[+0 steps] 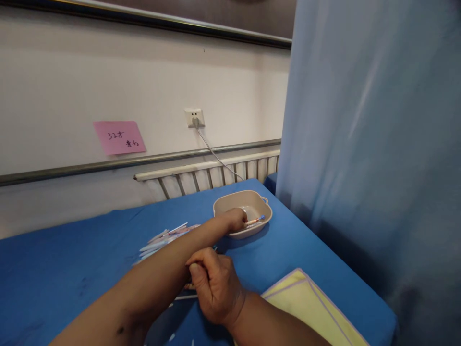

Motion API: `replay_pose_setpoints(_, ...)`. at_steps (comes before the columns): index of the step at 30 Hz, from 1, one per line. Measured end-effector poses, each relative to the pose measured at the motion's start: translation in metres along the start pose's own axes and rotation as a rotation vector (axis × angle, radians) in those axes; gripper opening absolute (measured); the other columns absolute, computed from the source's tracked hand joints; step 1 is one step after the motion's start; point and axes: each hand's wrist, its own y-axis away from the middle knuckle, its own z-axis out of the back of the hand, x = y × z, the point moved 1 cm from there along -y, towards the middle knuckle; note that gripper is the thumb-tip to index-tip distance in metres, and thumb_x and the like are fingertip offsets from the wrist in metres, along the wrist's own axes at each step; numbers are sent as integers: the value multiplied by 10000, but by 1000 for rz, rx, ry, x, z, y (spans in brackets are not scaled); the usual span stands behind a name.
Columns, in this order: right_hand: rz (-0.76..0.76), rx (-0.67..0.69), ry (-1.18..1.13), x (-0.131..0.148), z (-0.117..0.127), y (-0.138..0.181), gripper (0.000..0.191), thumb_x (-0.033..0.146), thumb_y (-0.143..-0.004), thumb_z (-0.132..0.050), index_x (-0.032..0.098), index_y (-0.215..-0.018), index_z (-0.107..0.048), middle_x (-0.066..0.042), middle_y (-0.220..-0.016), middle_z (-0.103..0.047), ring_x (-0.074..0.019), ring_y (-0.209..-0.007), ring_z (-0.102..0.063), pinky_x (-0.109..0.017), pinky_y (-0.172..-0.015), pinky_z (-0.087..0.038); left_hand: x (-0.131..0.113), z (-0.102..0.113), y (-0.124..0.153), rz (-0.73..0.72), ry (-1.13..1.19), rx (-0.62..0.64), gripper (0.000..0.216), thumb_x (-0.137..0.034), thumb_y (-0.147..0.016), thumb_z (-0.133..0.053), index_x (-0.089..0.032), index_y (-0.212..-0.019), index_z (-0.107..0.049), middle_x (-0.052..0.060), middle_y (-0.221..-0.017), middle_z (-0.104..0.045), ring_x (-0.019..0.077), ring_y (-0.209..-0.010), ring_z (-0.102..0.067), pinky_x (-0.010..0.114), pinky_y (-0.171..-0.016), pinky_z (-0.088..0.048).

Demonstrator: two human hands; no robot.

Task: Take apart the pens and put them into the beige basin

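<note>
One hand (236,219) (the left) pinches a stick (255,221) in the basin (248,233); the right hand (215,286) curls, grip unclear.

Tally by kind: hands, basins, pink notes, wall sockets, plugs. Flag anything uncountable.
Hands: 2 (left hand, right hand)
Basin: 1
Pink note: 1
Wall socket: 1
Plug: 1
Total: 6
Left out: the slim sticks beside the left arm overlap and are partly hidden, so no reliable count.
</note>
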Motion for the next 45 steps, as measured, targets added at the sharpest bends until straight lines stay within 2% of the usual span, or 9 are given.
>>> replay_pose_setpoints(7, -85, 13, -70, -5, 7, 2, 211, 283, -935, -368, 182, -969, -550, -4, -707, -588, -118, -620, -573, -224, -623, -436, -3, 2, 10, -7, 79, -84, 258, -239, -677, -634, -170, -906, -730, 92, -899, -731, 227, -811, -659, 279, -734, -474)
replay_pose_setpoints(11, -225, -132, -100, -18, 16, -1, 240, 294, -946, -340, 188, -908, -553, 21, -641, -542, -109, -580, -528, -223, -605, -417, 8, 18, 36, -5, 187, -256, 323, -237, -768, -584, -163, -1072, -661, 84, -1044, -700, 202, -952, -634, 264, -840, -459)
replay_pose_setpoints(16, -358, -57, -10, -41, 19, -5, 229, 356, -904, -422, 194, -797, -544, 32, -615, -539, -111, -558, -505, -215, -553, -377, 43, 9, 130, 54, 373, -551, 300, -297, -858, -473, -162, -1066, -642, 54, -1026, -701, 164, -896, -639, 260, -812, -481)
replay_pose_setpoints(19, -398, 174, 94, -51, 15, -2, 194, 333, -863, -485, 192, -755, -563, 24, -617, -579, -117, -570, -527, -213, -541, -358, 69, -26, 204, 174, 511, -754, 283, -354, -835, -489, -179, -965, -670, 44, -920, -719, 183, -839, -651, 287, -765, -499)
replay_pose_setpoints(23, -402, 445, 282, -55, 11, 6, 164, 284, -818, -541, 184, -701, -597, 16, -599, -596, -117, -557, -513, -215, -519, -319, 101, -73, 281, 417, 626, -838, 333, -391, -815, -480, -165, -999, -641, 63, -922, -718, 198, -796, -660, 310, -742, -512)
replay_pose_setpoints(26, -370, 584, 296, -50, 8, 13, 153, 261, -824, -532, 179, -734, -624, 12, -609, -613, -113, -555, -516, -212, -518, -313, 115, -86, 310, 519, 662, -807, 344, -392, -797, -495, -161, -1013, -630, 64, -927, -715, 203, -819, -656, 307, -755, -507)
replay_pose_setpoints(31, -259, 707, 292, -34, -5, 23, 137, 234, -839, -535, 179, -771, -640, 1, -682, -646, -116, -599, -541, -220, -565, -349, 121, -83, 317, 482, 679, -801, 347, -386, -812, -484, -159, -1032, -625, 69, -963, -706, 203, -854, -643, 300, -771, -493)
replay_pose_setpoints(40, -96, 872, 515, -19, -28, 35, 139, 166, -865, -498, 179, -948, -610, -66, -953, -659, -177, -916, -580, -268, -796, -396, 107, -72, 321, 278, 403, -344, 239, -332, -844, -470, -199, -921, -654, 14, -830, -673, 156, -723, -585, 232, -656, -412)
replay_pose_setpoints(45, -58, 958, 671, -12, -31, 35, 185, 123, -871, -444, 163, -971, -594, -95, -987, -648, -209, -950, -563, -295, -816, -390, 101, -74, 321, 221, 262, -284, 188, -270, -810, -540, -209, -967, -623, 46, -975, -647, 190, -873, -576, 253, -749, -414)
